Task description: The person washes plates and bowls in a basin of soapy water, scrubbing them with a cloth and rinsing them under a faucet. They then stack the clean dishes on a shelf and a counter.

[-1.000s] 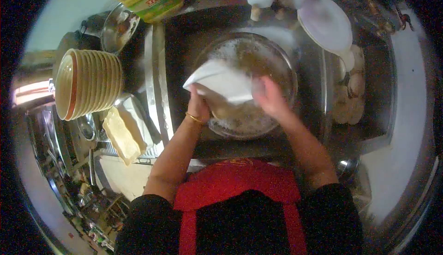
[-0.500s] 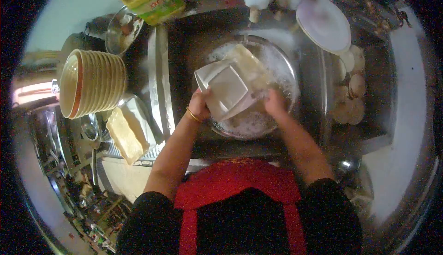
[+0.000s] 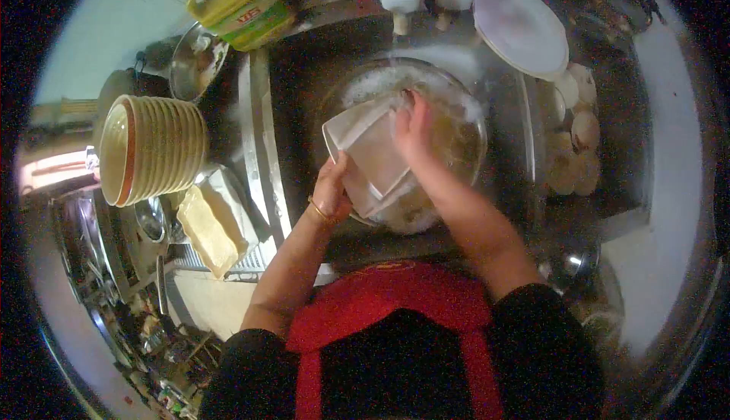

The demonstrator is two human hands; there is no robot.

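Observation:
A white square dish (image 3: pixel 372 154) is tilted above a round metal basin (image 3: pixel 483 142) of foamy water. My left hand (image 3: pixel 331 186) grips the dish at its lower left rim, and a gold bangle circles that wrist. At the dish's upper right edge, my right hand (image 3: pixel 413 127) has its fingers curled around something dark and small that I cannot make out.
A stack of cream bowls (image 3: pixel 156 150) stands left of the sink, near a cream rectangular dish (image 3: pixel 209 230), a metal bowl (image 3: pixel 199 62) and a yellow jug (image 3: pixel 243 9). An oval white plate (image 3: pixel 522 32) lies upper right, above several small dishes (image 3: pixel 585 129).
My right hand has moved up and left to the dish's upper edge. The cream-coloured piece behind the dish no longer shows. My left hand still holds the dish.

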